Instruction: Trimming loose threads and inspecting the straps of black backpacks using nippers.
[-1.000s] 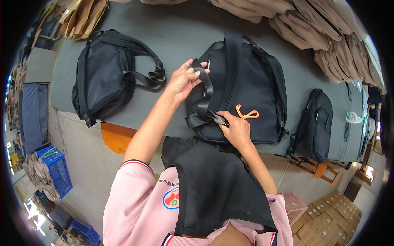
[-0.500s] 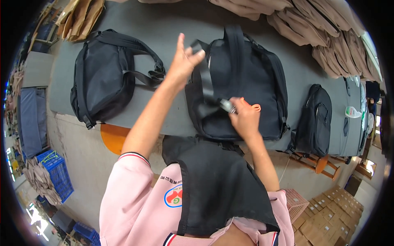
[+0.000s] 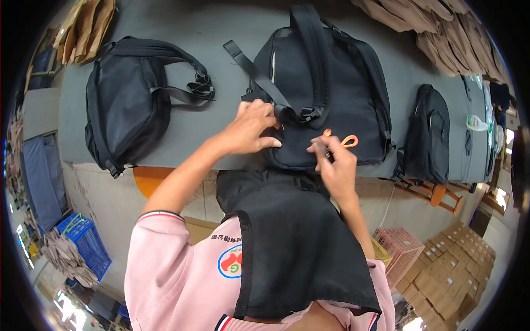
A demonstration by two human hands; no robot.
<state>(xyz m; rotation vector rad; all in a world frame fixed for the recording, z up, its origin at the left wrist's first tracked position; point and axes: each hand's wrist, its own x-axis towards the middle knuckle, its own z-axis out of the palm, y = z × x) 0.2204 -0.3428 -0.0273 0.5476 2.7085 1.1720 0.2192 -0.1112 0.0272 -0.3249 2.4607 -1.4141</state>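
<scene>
A large black backpack [image 3: 353,105] lies on the grey table in front of me, its padded strap running down the middle and a loose webbing strap [image 3: 259,77] angled to the upper left. My left hand [image 3: 251,128] is at the backpack's lower left edge, fingers bent against it, thumb spread on the fabric. Over the lower front, my right hand [image 3: 338,164] is closed around a small tool with orange loops [image 3: 327,132]. Its metal part is mostly hidden by the fingers. The strap's black buckle [image 3: 311,113] rests just above, between the hands.
Another black backpack [image 3: 130,99] lies to the left, a smaller one [image 3: 428,132] to the right. Brown fabric pieces [image 3: 461,47] are heaped at the far right, brown paper-like pieces [image 3: 85,30] at the far left. A wooden stool [image 3: 439,196] stands below the table edge.
My left hand has come down from the raised strap to the backpack's left edge. That strap now lies loose. My right hand keeps the tool and has shifted slightly right.
</scene>
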